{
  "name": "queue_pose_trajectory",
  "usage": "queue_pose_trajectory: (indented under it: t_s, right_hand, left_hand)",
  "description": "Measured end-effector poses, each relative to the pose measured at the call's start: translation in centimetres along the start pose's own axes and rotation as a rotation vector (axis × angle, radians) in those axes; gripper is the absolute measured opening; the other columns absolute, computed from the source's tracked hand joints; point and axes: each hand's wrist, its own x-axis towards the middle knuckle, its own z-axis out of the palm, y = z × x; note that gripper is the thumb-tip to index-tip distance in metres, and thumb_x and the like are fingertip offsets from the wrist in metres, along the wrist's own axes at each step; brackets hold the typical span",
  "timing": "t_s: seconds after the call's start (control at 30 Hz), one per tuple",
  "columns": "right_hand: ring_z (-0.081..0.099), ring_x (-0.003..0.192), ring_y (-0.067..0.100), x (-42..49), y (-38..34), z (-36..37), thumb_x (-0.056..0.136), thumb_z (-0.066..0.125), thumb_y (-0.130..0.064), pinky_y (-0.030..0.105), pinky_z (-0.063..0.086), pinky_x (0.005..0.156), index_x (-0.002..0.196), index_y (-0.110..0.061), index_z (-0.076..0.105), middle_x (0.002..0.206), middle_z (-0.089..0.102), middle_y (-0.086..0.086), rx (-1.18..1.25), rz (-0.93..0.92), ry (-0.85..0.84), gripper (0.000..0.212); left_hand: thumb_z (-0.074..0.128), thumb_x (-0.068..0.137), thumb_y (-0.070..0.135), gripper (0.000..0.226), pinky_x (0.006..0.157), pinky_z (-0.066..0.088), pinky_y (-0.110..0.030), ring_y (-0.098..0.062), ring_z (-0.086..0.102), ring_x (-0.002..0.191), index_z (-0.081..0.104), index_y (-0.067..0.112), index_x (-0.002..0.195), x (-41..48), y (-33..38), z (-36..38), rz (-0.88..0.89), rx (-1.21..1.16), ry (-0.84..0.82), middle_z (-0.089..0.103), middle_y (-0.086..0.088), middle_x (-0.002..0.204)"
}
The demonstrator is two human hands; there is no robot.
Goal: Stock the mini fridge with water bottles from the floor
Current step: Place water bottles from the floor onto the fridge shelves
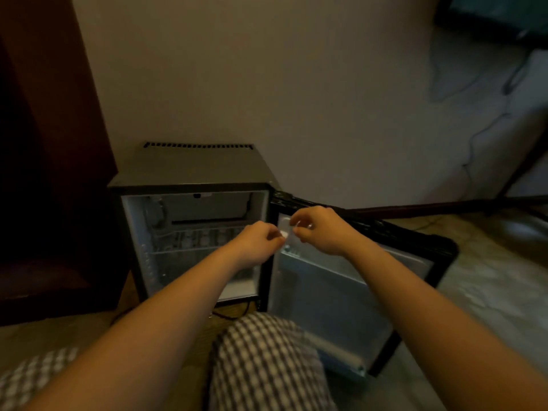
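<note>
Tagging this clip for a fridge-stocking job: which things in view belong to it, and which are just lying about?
Job: mini fridge, its open door, wire shelf, small clear item (too blurred to name) pinched by left hand and right hand.
Lying about: dark wooden cabinet, cable on the wall.

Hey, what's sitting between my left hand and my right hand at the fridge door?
In the head view, a clear water bottle, dim and blurred, lies between left hand and right hand; both grip it at the open fridge door.
</note>
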Motion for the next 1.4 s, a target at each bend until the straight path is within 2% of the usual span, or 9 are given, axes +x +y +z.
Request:
queue_pose_trajectory:
  t_s: [0.07, 0.2, 0.33, 0.5, 0.7, 0.87, 1.07, 1.2, 1.4]
  right_hand:
    - [0.063, 0.099, 0.022, -3.6, 1.7, -1.9, 0.093, 0.052, -0.021, 0.038, 0.052, 0.09, 0.117, -0.014, 0.061, 0.113, 0.065, 0.008, -0.01, 0.023, 0.056, 0.026]
    - [0.063, 0.096, 0.021, -10.6, 5.2, -4.2, 0.093, 0.054, -0.022, 0.038, 0.051, 0.091, 0.116, -0.013, 0.061, 0.108, 0.067, 0.008, 0.022, 0.11, 0.113, 0.026]
    - [0.064, 0.092, 0.023, -18.6, 9.8, -4.2, 0.092, 0.055, -0.018, 0.037, 0.052, 0.087, 0.114, -0.01, 0.062, 0.1, 0.066, 0.007, 0.101, 0.245, 0.142, 0.025]
    - [0.064, 0.092, 0.025, -27.9, 15.8, -1.0, 0.091, 0.055, -0.014, 0.037, 0.052, 0.089, 0.117, -0.007, 0.061, 0.107, 0.066, 0.015, 0.246, 0.461, 0.141, 0.027]
    - [0.057, 0.094, 0.011, -35.9, 20.8, 6.5, 0.092, 0.054, -0.016, 0.022, 0.046, 0.085, 0.121, -0.01, 0.056, 0.115, 0.063, 0.007, 0.343, 0.698, 0.034, 0.03]
    - [0.058, 0.096, 0.012, -38.6, 23.3, 12.8, 0.09, 0.057, -0.02, 0.015, 0.047, 0.075, 0.123, -0.017, 0.053, 0.116, 0.059, 0.006, 0.375, 0.821, -0.019, 0.034]
    - [0.054, 0.119, 0.02, -38.5, 25.0, 18.2, 0.088, 0.059, -0.025, 0.033, 0.045, 0.101, 0.128, -0.022, 0.048, 0.13, 0.054, 0.003, 0.33, 0.86, -0.101, 0.041]
    - [0.057, 0.112, 0.025, -37.6, 25.6, 20.8, 0.087, 0.056, -0.038, 0.039, 0.049, 0.093, 0.124, -0.022, 0.048, 0.126, 0.053, 0.005, 0.156, 0.884, -0.2, 0.04]
    - [0.057, 0.112, 0.024, -37.5, 26.2, 22.0, 0.091, 0.052, -0.037, 0.037, 0.051, 0.092, 0.131, -0.02, 0.041, 0.13, 0.051, 0.007, 0.044, 0.817, -0.15, 0.046]
  left_hand:
    - [0.047, 0.093, 0.025, 0.019, 0.073, 0.044, -0.031, -0.018, 0.057, 0.086, 0.062, 0.014, 0.098, -1.1, 2.9, 2.0, 0.058, 0.004, -0.031, 0.061, -0.005, 0.093]
    - [0.046, 0.095, 0.026, 0.028, 0.082, 0.047, -0.034, -0.024, 0.06, 0.097, 0.061, 0.008, 0.11, -3.5, 7.0, 6.6, 0.107, 0.012, -0.08, 0.064, -0.01, 0.106]
    - [0.047, 0.095, 0.026, 0.027, 0.077, 0.043, -0.032, -0.025, 0.06, 0.092, 0.062, 0.006, 0.104, -5.6, 9.8, 12.4, 0.104, -0.035, -0.186, 0.062, -0.008, 0.093]
    - [0.047, 0.095, 0.023, 0.027, 0.083, 0.046, -0.035, -0.025, 0.059, 0.097, 0.063, 0.005, 0.106, -8.2, 12.0, 20.4, 0.129, -0.051, -0.347, 0.064, -0.011, 0.101]
    - [0.052, 0.092, 0.024, 0.025, 0.084, 0.045, -0.031, -0.021, 0.059, 0.1, 0.063, 0.006, 0.105, -11.3, 12.1, 30.2, 0.079, 0.034, -0.548, 0.064, -0.011, 0.11]
    - [0.052, 0.091, 0.018, 0.025, 0.077, 0.041, -0.021, -0.007, 0.052, 0.088, 0.056, 0.016, 0.115, -13.3, 10.9, 35.4, -0.041, -0.036, -0.723, 0.058, -0.006, 0.112]
    - [0.055, 0.089, 0.014, 0.049, 0.103, 0.04, -0.033, -0.02, 0.046, 0.125, 0.04, 0.018, 0.136, -13.9, 9.5, 39.5, -0.167, 0.024, -0.799, 0.047, -0.006, 0.137]
    - [0.055, 0.09, 0.015, 0.052, 0.104, 0.037, -0.034, -0.022, 0.043, 0.129, 0.037, 0.016, 0.138, -13.9, 8.6, 40.8, -0.209, 0.083, -0.866, 0.044, -0.008, 0.14]
    - [0.061, 0.086, 0.021, 0.066, 0.111, 0.035, -0.041, -0.024, 0.035, 0.136, 0.028, 0.019, 0.144, -12.7, 6.4, 40.9, -0.3, 0.084, -0.844, 0.034, -0.007, 0.148]
